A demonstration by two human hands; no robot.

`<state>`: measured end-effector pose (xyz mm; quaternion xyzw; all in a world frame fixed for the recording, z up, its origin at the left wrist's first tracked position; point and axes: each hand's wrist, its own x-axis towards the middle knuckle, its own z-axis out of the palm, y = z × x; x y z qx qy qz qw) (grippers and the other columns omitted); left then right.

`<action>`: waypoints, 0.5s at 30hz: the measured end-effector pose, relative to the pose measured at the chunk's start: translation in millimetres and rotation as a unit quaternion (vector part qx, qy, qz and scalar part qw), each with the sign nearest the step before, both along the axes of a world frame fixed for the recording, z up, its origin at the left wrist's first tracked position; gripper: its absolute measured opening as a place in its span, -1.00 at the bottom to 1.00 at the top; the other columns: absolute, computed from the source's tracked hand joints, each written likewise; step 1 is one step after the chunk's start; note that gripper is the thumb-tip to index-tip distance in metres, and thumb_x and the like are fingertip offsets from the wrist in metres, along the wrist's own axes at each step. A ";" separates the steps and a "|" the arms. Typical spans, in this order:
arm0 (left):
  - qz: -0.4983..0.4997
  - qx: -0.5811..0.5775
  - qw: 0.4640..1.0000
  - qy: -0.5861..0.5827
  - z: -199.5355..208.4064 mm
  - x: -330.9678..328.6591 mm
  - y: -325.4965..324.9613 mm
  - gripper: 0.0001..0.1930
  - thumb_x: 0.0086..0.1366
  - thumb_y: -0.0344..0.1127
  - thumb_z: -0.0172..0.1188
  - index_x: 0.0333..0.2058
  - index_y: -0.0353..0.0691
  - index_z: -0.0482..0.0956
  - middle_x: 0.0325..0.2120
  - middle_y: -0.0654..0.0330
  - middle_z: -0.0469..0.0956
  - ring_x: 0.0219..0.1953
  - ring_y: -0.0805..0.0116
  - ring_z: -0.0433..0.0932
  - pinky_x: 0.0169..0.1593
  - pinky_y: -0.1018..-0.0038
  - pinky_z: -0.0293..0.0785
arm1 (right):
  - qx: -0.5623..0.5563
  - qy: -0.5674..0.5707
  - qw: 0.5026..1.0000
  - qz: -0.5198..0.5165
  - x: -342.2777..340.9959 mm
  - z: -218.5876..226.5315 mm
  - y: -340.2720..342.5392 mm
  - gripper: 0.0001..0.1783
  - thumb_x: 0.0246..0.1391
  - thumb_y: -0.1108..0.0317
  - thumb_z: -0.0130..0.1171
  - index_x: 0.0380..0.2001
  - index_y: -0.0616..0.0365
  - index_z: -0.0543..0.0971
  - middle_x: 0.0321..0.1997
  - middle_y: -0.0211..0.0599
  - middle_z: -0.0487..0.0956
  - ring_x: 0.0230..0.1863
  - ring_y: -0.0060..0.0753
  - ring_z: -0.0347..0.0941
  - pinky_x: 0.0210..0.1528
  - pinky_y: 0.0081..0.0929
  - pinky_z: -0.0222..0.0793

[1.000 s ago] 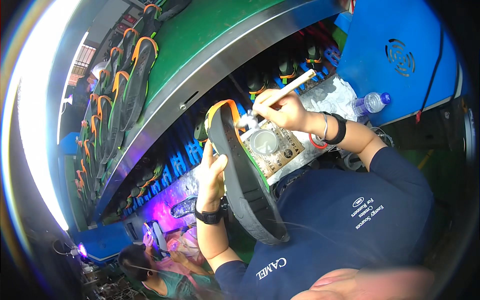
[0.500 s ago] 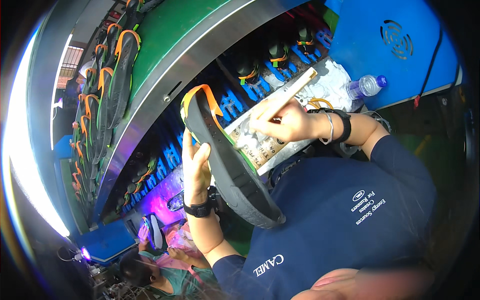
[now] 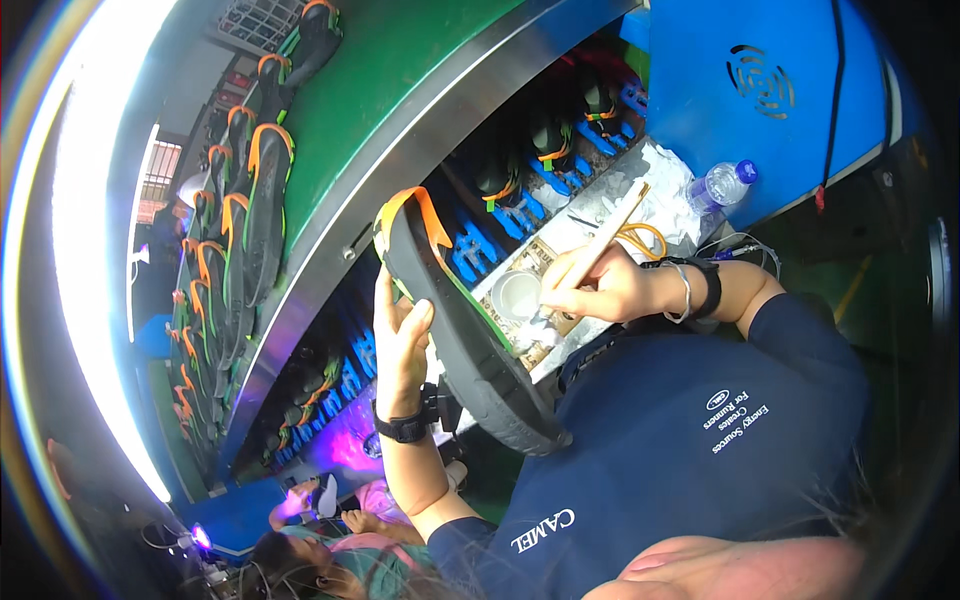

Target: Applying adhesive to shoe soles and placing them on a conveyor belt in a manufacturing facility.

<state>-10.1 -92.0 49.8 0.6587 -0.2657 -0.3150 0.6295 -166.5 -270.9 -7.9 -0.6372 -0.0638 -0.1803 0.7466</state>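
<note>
My left hand (image 3: 402, 345) is closed on the side of a long dark grey shoe sole (image 3: 455, 325) with an orange heel rim and a green edge, its thumb on the sole's face. The sole stands tilted, its lower end close to my dark blue shirt. A brush (image 3: 622, 215) with a pale wooden handle is pinched in my right hand (image 3: 605, 285). Its whitish bristles are at or very near the sole's right edge; whether they touch it I cannot tell. Beside the bristles, a white cup (image 3: 505, 290) is partly hidden by the sole and hand.
Shoe parts hang on blue holders (image 3: 520, 215) under a metal-edged green conveyor (image 3: 400, 85), which carries more soles (image 3: 268, 215). A plastic bottle (image 3: 722, 188) stands by crumpled white sheeting and a blue panel (image 3: 690, 90). Another person (image 3: 335, 560) works at lower left.
My right hand has lowered a little, and the brush tip has moved down along the sole's edge. The white cup now shows. The view has shifted slightly; my left hand keeps its hold.
</note>
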 end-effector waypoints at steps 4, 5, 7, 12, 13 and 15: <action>-0.025 -0.021 0.999 -0.014 8.7 8.4 -6.0 -0.34 0.01 -0.35 0.04 0.11 -0.29 -0.01 -0.13 0.08 0.33 -0.13 0.40 0.34 -0.03 0.53 0.21 | 0.156 0.006 0.985 -0.072 -9.2 3.0 -11.8 -0.93 -0.05 0.47 0.03 -0.52 0.25 0.46 -0.69 -0.46 0.40 -0.71 -0.76 0.25 -0.67 -0.80 0.13; -0.026 -0.035 0.999 -0.020 14.2 13.3 -4.5 -0.39 0.03 -0.33 0.01 0.07 -0.34 0.05 -0.09 0.10 0.29 -0.07 0.38 0.29 0.00 0.51 0.16 | 0.160 -0.015 0.983 -0.089 -10.5 3.0 -15.2 -0.92 -0.04 0.47 0.02 -0.52 0.25 0.46 -0.69 -0.45 0.39 -0.73 -0.76 0.23 -0.69 -0.79 0.11; -0.005 0.018 0.997 -0.074 32.3 27.3 1.9 -0.44 0.04 -0.25 0.00 0.03 -0.34 0.14 -0.10 0.17 0.30 -0.09 0.40 0.30 -0.02 0.53 0.19 | 0.164 -0.051 0.976 -0.132 -12.6 0.3 -18.4 -0.91 -0.03 0.46 0.00 -0.52 0.26 0.45 -0.71 -0.45 0.38 -0.77 -0.76 0.18 -0.74 -0.78 0.07; -0.081 -0.024 0.996 0.030 88.3 73.9 1.0 -0.57 0.07 -0.15 -0.01 -0.12 -0.28 0.30 -0.24 0.21 0.38 -0.20 0.38 0.37 -0.10 0.52 0.27 | 0.222 -0.036 0.955 -0.191 -25.3 -13.2 -9.3 -0.90 -0.03 0.47 -0.01 -0.50 0.29 0.44 -0.70 -0.39 0.37 -0.78 -0.74 0.16 -0.75 -0.78 0.05; -0.086 -0.037 0.992 0.088 101.4 86.3 -6.3 -0.59 0.08 -0.14 -0.02 -0.13 -0.27 0.31 -0.25 0.21 0.39 -0.21 0.37 0.37 -0.11 0.51 0.27 | 0.224 -0.029 0.953 -0.200 -28.9 -16.1 -6.5 -0.90 -0.03 0.47 -0.01 -0.49 0.29 0.43 -0.70 -0.38 0.36 -0.78 -0.74 0.16 -0.75 -0.78 0.04; -0.074 -0.056 0.988 0.124 122.5 116.1 -38.3 -0.61 0.10 -0.12 -0.04 -0.17 -0.26 0.34 -0.28 0.21 0.40 -0.23 0.36 0.38 -0.12 0.50 0.29 | 0.230 -0.007 0.951 -0.207 -37.8 -21.2 -4.8 -0.90 -0.01 0.47 -0.02 -0.46 0.30 0.43 -0.69 -0.38 0.36 -0.78 -0.73 0.15 -0.75 -0.79 0.04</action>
